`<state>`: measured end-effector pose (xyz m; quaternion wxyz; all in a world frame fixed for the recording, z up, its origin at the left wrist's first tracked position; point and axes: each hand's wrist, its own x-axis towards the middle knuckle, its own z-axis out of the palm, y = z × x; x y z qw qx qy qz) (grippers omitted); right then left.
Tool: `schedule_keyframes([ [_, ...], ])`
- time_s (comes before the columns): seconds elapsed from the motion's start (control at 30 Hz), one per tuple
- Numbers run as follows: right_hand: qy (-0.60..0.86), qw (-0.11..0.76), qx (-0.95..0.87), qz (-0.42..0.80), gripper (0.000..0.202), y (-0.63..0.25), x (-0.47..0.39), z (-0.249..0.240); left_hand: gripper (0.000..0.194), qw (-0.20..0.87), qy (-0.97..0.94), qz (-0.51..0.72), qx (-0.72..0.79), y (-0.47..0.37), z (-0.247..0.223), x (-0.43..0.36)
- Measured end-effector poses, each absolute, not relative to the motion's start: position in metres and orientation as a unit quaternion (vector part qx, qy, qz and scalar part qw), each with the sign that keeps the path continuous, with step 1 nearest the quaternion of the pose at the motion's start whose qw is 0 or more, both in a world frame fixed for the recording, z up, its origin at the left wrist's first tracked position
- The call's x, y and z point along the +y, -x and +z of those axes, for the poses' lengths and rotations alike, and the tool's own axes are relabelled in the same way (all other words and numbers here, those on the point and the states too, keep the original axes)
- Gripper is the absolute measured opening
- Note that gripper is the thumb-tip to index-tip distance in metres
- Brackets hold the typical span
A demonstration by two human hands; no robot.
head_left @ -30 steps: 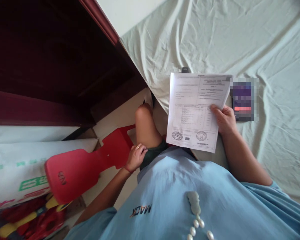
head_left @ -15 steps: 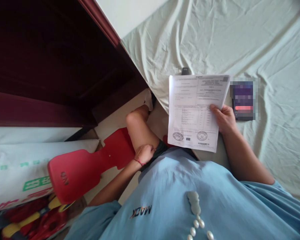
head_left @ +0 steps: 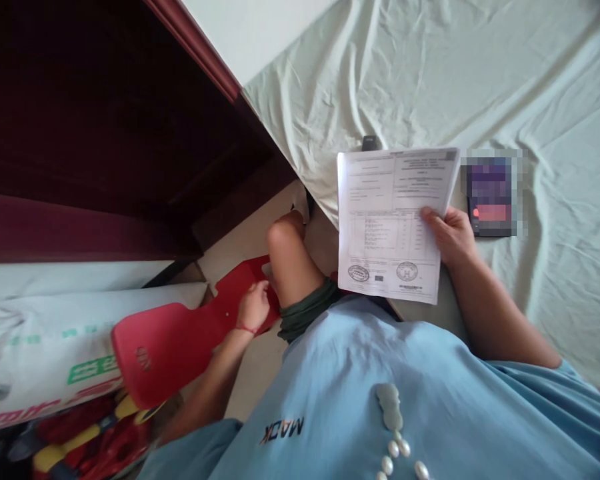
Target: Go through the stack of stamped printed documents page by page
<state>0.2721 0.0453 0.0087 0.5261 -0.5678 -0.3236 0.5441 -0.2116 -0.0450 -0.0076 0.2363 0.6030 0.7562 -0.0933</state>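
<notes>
My right hand (head_left: 455, 235) grips a stack of printed papers (head_left: 380, 213) by the right edge, thumb on top and fingers hidden behind. The top sheet carries a table, and two oval stamps show near its bottom. Beside my bare thigh, my left hand (head_left: 254, 308) hovers above a red plastic chair (head_left: 165, 347). Its fingers are loosely bent and a little apart, with nothing visible in them. A red string circles that wrist.
A phone (head_left: 491, 200), its screen blurred out, lies on the pale wrinkled sheet (head_left: 555, 100) right of the papers. A small black object (head_left: 369, 143) peeks out behind them. Dark red furniture (head_left: 80, 120) fills the upper left; a white printed sack (head_left: 45, 327) lies at the left.
My left hand has left the hem of my shorts and moved left, over the red chair, its fingers loosening. My right hand and the papers stay nearly still. The view has shifted slightly.
</notes>
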Motion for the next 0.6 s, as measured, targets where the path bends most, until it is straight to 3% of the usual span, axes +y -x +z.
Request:
schedule_keyframes([
  [0.13,0.569,0.524,-0.335,0.538,0.036,-0.272,0.045,0.009,0.059,0.334,-0.606,-0.146,0.708,0.204,-0.046,-0.1],
  [0.17,0.569,0.524,-0.337,0.537,0.036,-0.273,0.045,0.009,0.056,0.33,-0.609,-0.145,0.707,0.205,-0.051,-0.107],
  [0.33,0.563,0.528,-0.329,0.544,0.036,-0.273,0.045,0.007,0.032,0.277,-0.688,-0.131,0.658,0.227,-0.066,-0.106],
  [0.6,0.572,0.517,-0.332,0.543,0.039,-0.271,0.046,0.012,0.035,0.135,-0.707,-0.024,0.694,0.246,-0.077,-0.038],
])
